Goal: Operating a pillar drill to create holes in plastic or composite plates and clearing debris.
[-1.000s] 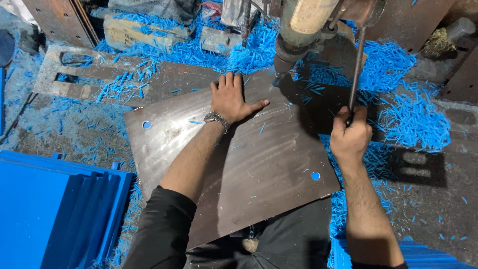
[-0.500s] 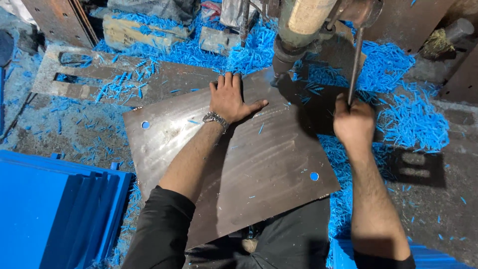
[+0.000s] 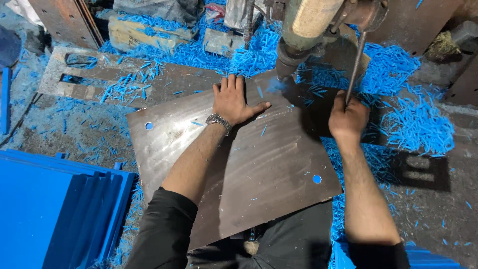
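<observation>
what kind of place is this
Probably a small fabrication workshop: a drill press stands over a brown sheet with drilled holes, blue shavings litter the floor, and blue sheets are stacked nearby.

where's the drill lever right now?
Head view, upper right: the thin drill lever slants down from the drill head, its lower end gripped by the right hand beside the metal sheet.

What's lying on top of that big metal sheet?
The left hand lies flat on the metal sheet, with a few blue shavings. Whatever is under the palm is hidden.
</observation>
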